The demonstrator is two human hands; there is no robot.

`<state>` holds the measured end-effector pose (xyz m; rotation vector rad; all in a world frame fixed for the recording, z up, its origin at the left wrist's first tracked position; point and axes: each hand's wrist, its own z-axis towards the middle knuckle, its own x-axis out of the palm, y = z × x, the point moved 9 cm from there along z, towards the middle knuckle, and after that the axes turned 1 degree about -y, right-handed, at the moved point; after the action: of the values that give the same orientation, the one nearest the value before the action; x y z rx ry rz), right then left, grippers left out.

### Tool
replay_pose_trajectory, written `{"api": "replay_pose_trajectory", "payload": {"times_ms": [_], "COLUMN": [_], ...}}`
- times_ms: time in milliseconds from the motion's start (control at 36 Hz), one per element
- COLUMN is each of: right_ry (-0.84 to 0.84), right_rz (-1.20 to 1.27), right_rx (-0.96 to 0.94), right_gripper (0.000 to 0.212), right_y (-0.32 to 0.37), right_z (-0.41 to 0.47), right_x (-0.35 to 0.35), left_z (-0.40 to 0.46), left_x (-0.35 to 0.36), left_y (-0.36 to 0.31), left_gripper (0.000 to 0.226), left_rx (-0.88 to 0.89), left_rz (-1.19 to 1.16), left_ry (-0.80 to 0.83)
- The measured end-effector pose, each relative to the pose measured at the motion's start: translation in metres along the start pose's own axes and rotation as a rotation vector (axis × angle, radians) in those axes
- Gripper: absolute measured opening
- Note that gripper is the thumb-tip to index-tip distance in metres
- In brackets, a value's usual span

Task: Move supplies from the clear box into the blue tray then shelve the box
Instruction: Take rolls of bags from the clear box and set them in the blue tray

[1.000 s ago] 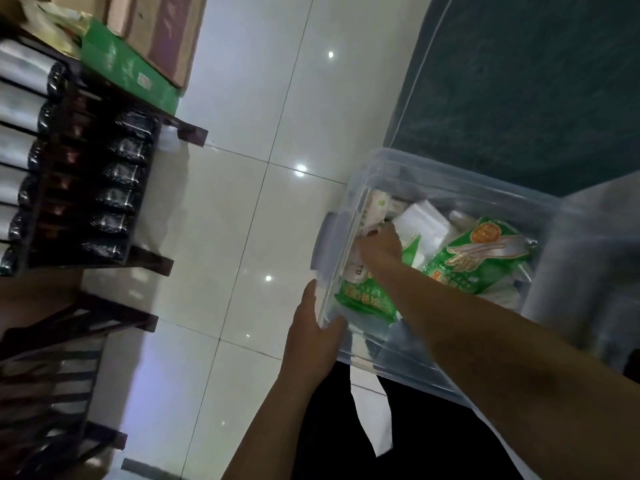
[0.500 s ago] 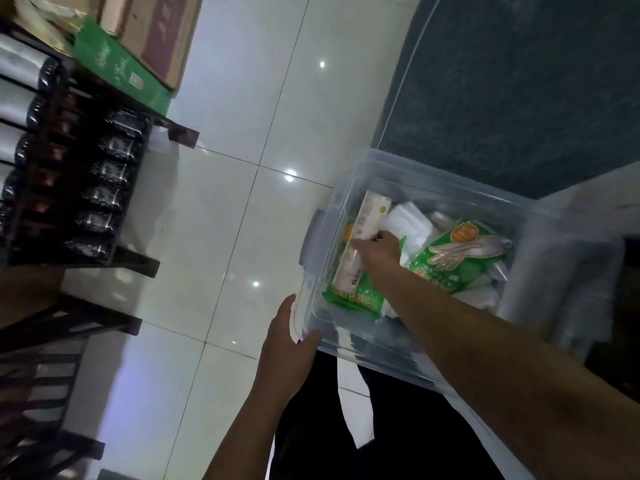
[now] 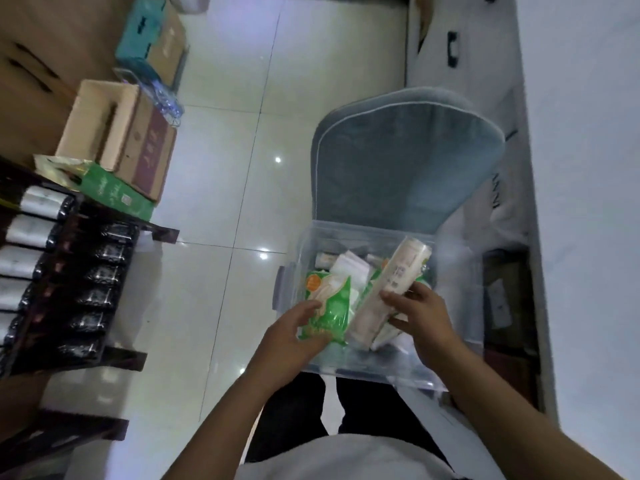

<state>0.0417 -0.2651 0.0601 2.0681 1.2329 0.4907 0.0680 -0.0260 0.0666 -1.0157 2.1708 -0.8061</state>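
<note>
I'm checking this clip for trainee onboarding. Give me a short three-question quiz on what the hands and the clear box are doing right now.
1. True or false: the left hand grips a green packet.
2. What does the right hand hold? A) a cardboard carton B) a pale tall pack C) nothing
3. Fill in: the clear box stands in front of a grey-blue ____.

Key: 1 true. 2 B: the fingers curl round the pale tall pack, lifted above the box. 3 cushion: it lies just beyond the box's far wall. The blue tray does not show in this view.
</note>
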Motion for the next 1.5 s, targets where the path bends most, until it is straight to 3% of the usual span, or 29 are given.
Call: {"api": "replay_pose_trajectory", "payload": {"times_ms": [167, 389, 472, 583, 667, 722, 778, 861, 1167, 1250, 1333, 1417, 1500], "right_ry": [-0.015, 0.023, 0.015, -0.103, -0.309, -0.37, -0.316, -0.206, -0.305, -0.329, -0.375, -0.44, -0.452], "right_rz": [0.415, 0.77, 0.671, 0.237, -0.069, -0.334, -0.604, -0.864, -0.746, -0.647, -0.502, -0.338, -0.172], "right_rx": [0.152, 0.276, 0.26, 0.231, -0.042, -0.266, -0.444, -0.564, -0.486, -0.452, -0.384, -0.228, -0.124], "right_gripper": [0.024, 0.047, 0.042, 0.033, 0.022, 0.034, 0.056, 0.07, 0.059, 0.053, 0.047, 0.057, 0.06], "right_y": [-0.001, -0.014, -0.022, -0.037, -0.029, -0.017, -0.007, -0.008, -0.055, -0.072, -0.096, -0.137, -0.175], "right_z": [-0.039, -0.077, -0.088, -0.11, -0.127, -0.14, -0.15, -0.153, -0.165, -0.172, -0.177, -0.184, -0.187], "right_x": [-0.006, -0.006, -0.014, -0.035, -0.061, -0.067, -0.058, -0.044, -0.066, -0.081, -0.103, -0.13, -0.149], "left_z": [-0.009, -0.026, -0.027, -0.022, -0.017, -0.015, -0.015, -0.021, -0.043, -0.056, -0.061, -0.044, -0.008], "left_x": [0.026, 0.036, 0.038, 0.035, 0.033, 0.035, 0.041, 0.052, 0.106, 0.131, 0.157, 0.174, 0.187], "left_y": [-0.057, -0.092, -0.093, -0.086, -0.077, -0.074, -0.075, -0.082, -0.086, -0.086, -0.082, -0.068, -0.037], "left_gripper": [0.067, 0.05, 0.049, 0.047, 0.046, 0.046, 0.047, 0.053, 0.057, 0.048, 0.033, 0.021, 0.019], "left_rx": [0.184, 0.304, 0.33, 0.335, 0.316, 0.314, 0.319, 0.323, 0.299, 0.291, 0.166, 0.025, -0.06], "left_rz": [0.033, -0.188, -0.203, -0.176, -0.162, -0.129, -0.098, -0.062, 0.113, 0.153, 0.038, -0.001, 0.157], "left_ry": [0.096, 0.061, 0.056, 0.045, 0.076, 0.121, 0.189, 0.294, 0.464, 0.513, 0.565, 0.501, 0.392]}}
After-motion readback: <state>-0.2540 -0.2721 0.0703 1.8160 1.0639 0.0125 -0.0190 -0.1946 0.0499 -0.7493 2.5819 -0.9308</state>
